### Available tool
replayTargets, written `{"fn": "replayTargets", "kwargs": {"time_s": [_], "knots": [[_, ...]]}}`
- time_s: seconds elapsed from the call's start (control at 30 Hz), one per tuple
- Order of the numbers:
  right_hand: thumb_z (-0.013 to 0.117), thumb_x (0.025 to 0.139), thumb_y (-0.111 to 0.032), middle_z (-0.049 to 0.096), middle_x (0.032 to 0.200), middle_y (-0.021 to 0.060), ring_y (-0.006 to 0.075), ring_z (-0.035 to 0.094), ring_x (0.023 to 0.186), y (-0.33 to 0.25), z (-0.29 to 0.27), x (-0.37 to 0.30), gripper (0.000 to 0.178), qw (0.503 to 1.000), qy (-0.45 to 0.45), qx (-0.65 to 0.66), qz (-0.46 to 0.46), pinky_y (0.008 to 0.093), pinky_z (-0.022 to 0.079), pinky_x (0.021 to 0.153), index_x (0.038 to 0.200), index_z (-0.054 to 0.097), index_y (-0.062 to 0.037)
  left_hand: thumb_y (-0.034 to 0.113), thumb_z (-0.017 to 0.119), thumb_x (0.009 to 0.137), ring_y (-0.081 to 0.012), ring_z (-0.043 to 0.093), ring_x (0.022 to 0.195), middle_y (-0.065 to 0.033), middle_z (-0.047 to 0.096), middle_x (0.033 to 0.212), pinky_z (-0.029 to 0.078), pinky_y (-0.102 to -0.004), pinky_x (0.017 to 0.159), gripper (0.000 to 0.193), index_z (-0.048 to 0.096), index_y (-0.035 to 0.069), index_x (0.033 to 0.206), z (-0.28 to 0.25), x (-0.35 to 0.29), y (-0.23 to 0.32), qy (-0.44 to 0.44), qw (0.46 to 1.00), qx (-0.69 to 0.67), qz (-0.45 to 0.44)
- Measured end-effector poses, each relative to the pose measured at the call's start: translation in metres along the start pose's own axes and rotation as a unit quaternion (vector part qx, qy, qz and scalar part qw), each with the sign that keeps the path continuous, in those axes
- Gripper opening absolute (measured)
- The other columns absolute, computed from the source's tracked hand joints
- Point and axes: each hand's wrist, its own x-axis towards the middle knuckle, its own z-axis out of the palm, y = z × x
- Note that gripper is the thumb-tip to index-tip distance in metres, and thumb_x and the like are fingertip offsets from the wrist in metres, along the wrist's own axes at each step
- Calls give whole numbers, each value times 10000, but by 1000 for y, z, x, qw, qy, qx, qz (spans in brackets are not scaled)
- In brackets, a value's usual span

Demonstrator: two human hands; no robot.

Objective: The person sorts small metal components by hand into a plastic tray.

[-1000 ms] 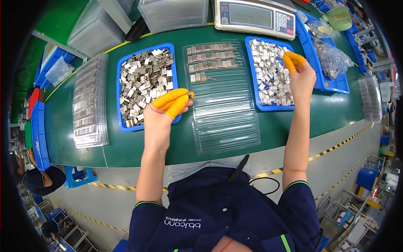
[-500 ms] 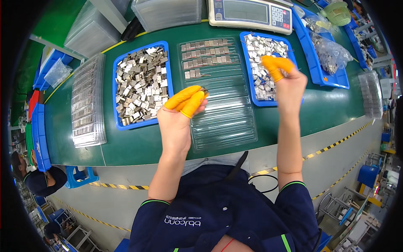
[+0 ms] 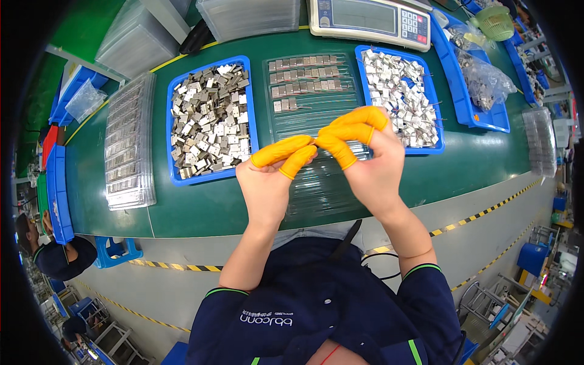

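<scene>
Left hand (image 3: 267, 182) and right hand (image 3: 371, 164) raised; orange-capped fingertips (image 3: 307, 145) meeting in a pinching grip.

Clear tray (image 3: 304, 91) between two parts bins (image 3: 208, 176) (image 3: 435, 125), scale (image 3: 371, 18) behind.

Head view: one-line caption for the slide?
Both hands, orange finger cots on, meet fingertip to fingertip above a clear slotted tray between two blue bins of small metal parts.

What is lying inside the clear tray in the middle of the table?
The clear tray holds rows of small grey metal parts at its far end. The slots below look empty, but the left hand and right hand cover its near part.
</scene>
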Motion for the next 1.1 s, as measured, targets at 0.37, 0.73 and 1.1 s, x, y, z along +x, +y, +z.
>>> {"fn": "replayTargets", "kwargs": {"time_s": [0.37, 0.73, 1.1], "knots": [[712, 739, -42, 665, 859, 72, 176, 618, 821, 10, -15, 3, 127, 864, -234, 359, 266, 286, 477, 787, 863, 695, -24, -26, 690, 745, -204, 657, 715, -159, 662, 813, 547, -302, 704, 184, 644, -101, 906, -19, 0, 8, -88, 996, 15, -26], [720, 692, -89, 651, 847, 73, 244, 595, 810, 22, 20, 24, 128, 995, -95, -3, 22, 339, 459, 808, 811, 685, -53, -6, 601, 840, -180, 620, 946, -138, 637, 1033, 488, -284, 845, 283, 570, -67, 1115, -33, 16, 10, -11, 996, 38, 74], [660, 667, -52, 647, 870, 61, 196, 580, 905, 62, 45, 34, 135, 936, -83, -273, -208, 409, 331, 1008, 798, 693, -57, -11, 618, 795, -174, 596, 965, -92, 651, 1040, 436, -289, 887, 228, 648, -10, 1021, -92, 32, 24, 96, 922, 321, 195]]}}
